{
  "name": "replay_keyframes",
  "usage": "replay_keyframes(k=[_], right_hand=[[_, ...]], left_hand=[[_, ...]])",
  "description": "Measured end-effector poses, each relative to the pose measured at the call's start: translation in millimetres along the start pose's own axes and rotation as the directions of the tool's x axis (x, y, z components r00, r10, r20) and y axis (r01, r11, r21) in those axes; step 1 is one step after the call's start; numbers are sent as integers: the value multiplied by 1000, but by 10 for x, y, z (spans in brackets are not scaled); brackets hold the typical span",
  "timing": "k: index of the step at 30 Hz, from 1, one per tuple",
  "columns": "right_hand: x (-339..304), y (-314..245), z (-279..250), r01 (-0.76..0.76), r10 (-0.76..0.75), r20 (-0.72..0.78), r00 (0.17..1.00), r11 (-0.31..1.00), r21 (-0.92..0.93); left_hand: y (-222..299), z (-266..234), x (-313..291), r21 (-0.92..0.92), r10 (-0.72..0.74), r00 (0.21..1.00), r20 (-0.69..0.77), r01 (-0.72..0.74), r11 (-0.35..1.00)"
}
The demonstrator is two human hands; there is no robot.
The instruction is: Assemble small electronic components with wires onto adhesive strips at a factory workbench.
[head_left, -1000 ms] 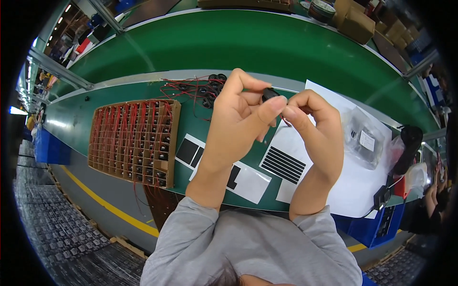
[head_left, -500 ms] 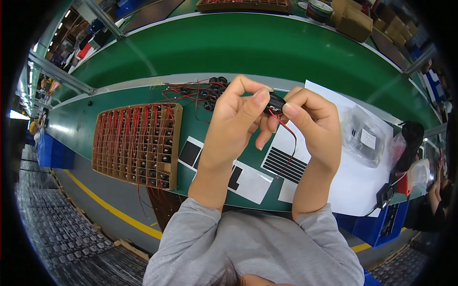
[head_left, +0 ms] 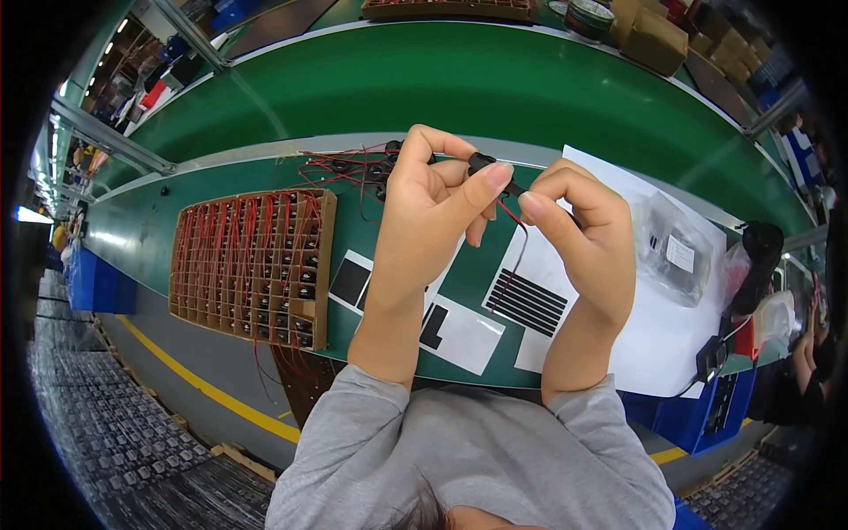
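My left hand (head_left: 424,199) pinches a small black component (head_left: 480,162), which looks like a little speaker, between thumb and fingers. A thin red and black wire pair (head_left: 521,227) hangs down from it. The thumb and forefinger of my right hand (head_left: 579,221) grip the end of a short black strip (head_left: 517,188) that reaches across to the component; how far it is attached is hidden by the fingers. Below my hands lies a white sheet with several black adhesive strips (head_left: 527,300). Beside it, another white sheet (head_left: 477,340) carries black cut-out pieces.
On the left, a divided cardboard tray (head_left: 325,265) holds many black components with red wires. Behind my left hand sits a tangled pile of wired components (head_left: 375,170). A clear plastic bag (head_left: 676,256) rests on white paper (head_left: 654,353) at right, near a black adapter (head_left: 711,358).
The component has turned and moved slightly left with my left hand. My right fingers have drawn away from its body, and the dark strip now shows between both hands.
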State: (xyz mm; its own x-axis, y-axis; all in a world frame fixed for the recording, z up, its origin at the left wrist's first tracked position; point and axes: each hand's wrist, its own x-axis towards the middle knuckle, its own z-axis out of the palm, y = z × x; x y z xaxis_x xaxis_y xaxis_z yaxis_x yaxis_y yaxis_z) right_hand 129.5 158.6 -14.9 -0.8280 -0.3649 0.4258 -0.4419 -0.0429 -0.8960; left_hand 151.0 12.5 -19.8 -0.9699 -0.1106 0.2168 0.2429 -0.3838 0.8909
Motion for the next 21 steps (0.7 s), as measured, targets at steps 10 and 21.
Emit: replay_keyframes(k=[10,21], right_hand=[[50,144,32,-28,29,-4,1000,997,66],[36,61,-37,-73,71,-27,997,992,-103]], left_hand=[[4,-66,-6,-37,-74,994,80,77,996],[11,-67,-25,-60,-92,984,149,102,993]])
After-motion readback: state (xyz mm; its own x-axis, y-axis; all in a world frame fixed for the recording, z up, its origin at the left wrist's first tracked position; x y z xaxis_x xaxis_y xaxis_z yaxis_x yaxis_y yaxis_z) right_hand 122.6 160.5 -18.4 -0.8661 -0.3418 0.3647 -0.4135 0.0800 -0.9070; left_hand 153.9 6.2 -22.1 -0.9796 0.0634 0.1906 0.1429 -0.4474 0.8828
